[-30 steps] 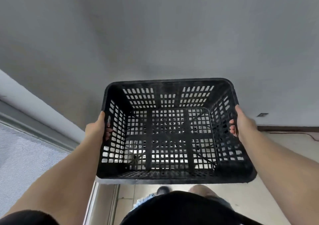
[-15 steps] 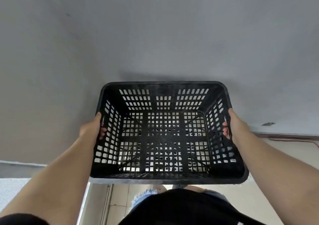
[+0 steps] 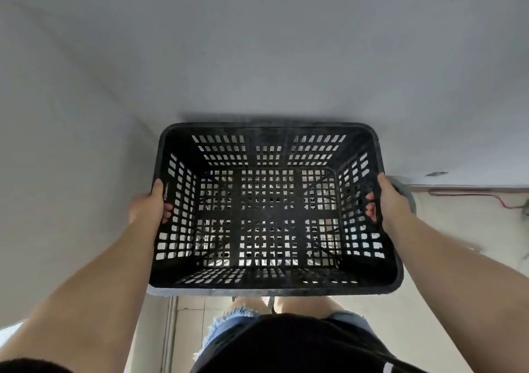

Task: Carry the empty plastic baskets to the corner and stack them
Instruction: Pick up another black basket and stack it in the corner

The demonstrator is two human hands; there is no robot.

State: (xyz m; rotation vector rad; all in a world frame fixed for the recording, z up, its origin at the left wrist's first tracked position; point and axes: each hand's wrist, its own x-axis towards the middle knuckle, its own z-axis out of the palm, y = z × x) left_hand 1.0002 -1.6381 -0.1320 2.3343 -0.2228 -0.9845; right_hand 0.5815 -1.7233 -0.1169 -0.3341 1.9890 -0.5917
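I hold an empty black plastic basket (image 3: 269, 128) with slotted walls and floor in front of my body, level and close to a grey wall. My left hand (image 3: 147, 205) grips its left wall, thumb on the rim and fingertips showing through the handle slot. My right hand (image 3: 390, 201) grips the right wall the same way. Through the basket's floor I make out another dark grid just below it, though whether the two touch is unclear.
A plain grey wall (image 3: 257, 52) fills the view ahead. At right, a baseboard (image 3: 469, 188) meets a pale floor (image 3: 463, 229) with a red wire (image 3: 498, 199) lying on it. A grey rounded object (image 3: 408, 198) shows behind my right hand.
The view has swung right and nearer the wall; the window ledge at left has left the frame. The basket sits lower and closer to the wall, both hands still gripping it.
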